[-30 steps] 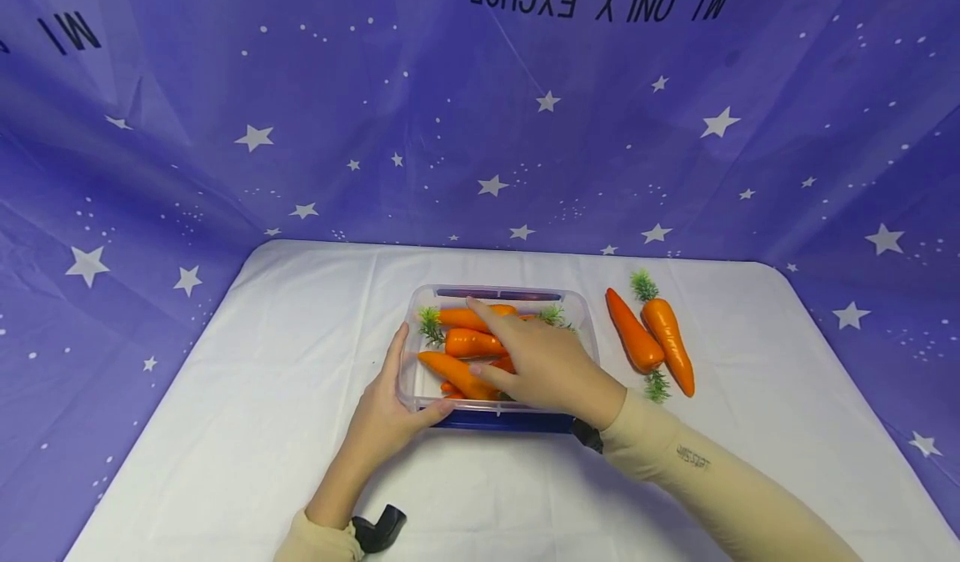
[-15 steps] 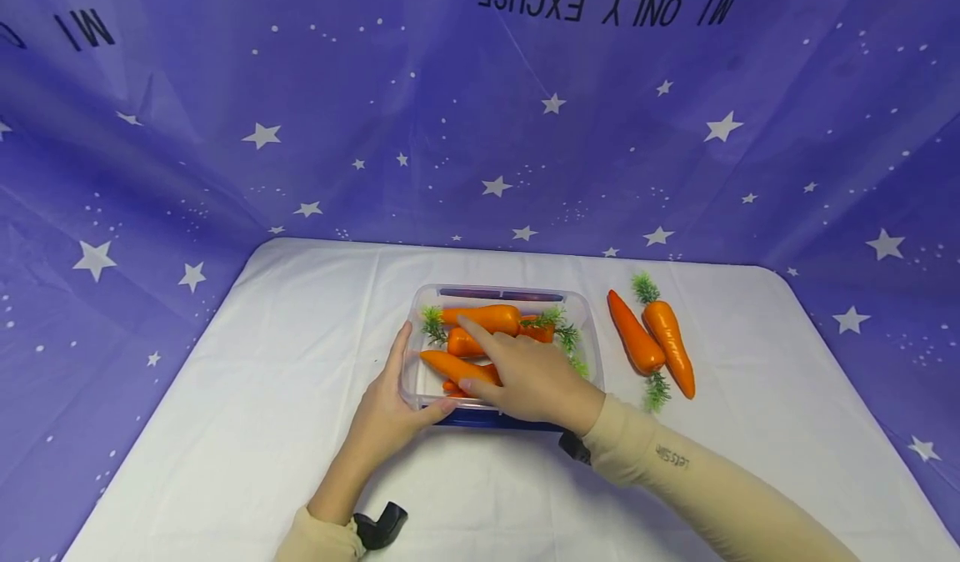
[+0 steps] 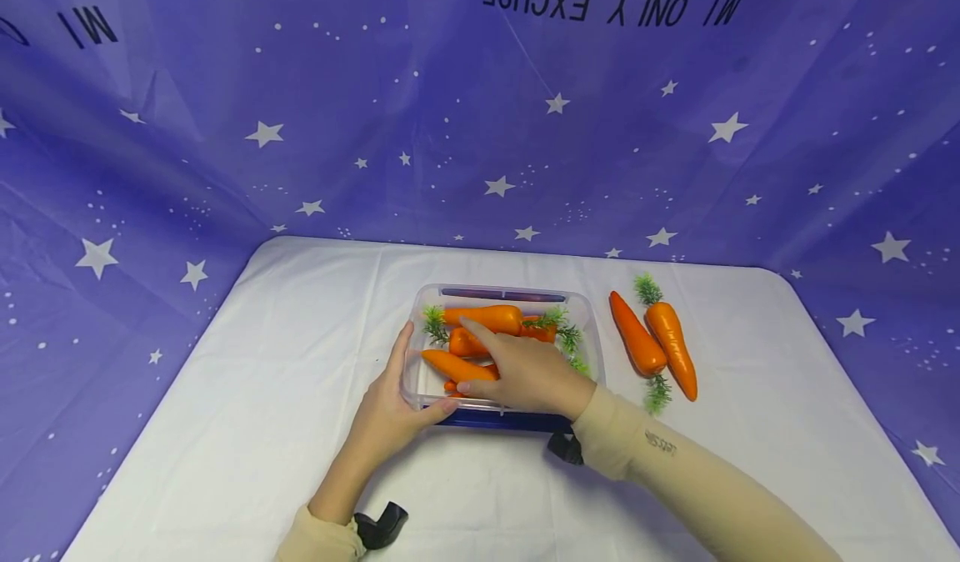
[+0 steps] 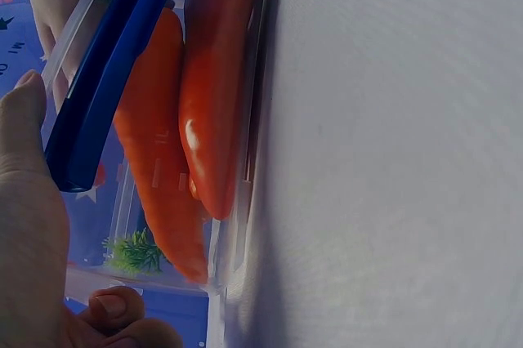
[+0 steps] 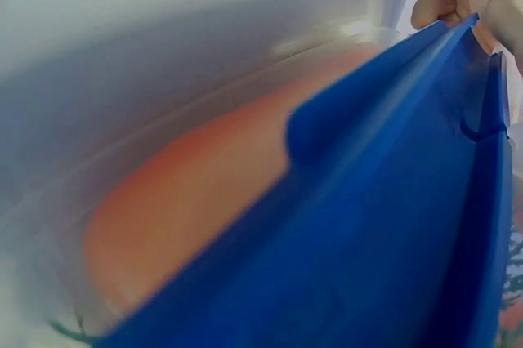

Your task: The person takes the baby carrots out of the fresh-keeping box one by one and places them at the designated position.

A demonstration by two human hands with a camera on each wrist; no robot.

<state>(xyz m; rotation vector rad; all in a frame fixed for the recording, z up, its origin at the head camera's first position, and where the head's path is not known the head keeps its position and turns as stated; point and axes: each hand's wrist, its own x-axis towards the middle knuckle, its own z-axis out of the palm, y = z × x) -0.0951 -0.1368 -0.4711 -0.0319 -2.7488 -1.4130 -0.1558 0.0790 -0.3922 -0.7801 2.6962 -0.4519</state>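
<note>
In the head view a clear plastic box (image 3: pixel 504 405) with a blue clip along its front (image 3: pixel 491 420) holds several orange carrots (image 3: pixel 480 318) with green leafy tops. My left hand (image 3: pixel 386 412) grips the front left corner, thumb over the rim, fingers against the side wall. In the left wrist view the box stands tilted past the thumb, and carrots (image 4: pixel 216 87) show through its wall. My right hand (image 3: pixel 534 370) reaches in from the right, over the carrots. Its index finger and thumb lie spread and fairly straight on them; the other fingers are hidden.
Right of the box, two more carrots lie on the white cloth, a redder one (image 3: pixel 637 337) beside an orange one (image 3: pixel 671 349). Black mounts (image 3: pixel 381 526) sit at both wrists. A purple starry curtain (image 3: pixel 420 112) surrounds the table's back and sides.
My right hand has slid a little left and toward me over the carrots, uncovering leafy tops at the box's right side. The left hand keeps its hold on the corner.
</note>
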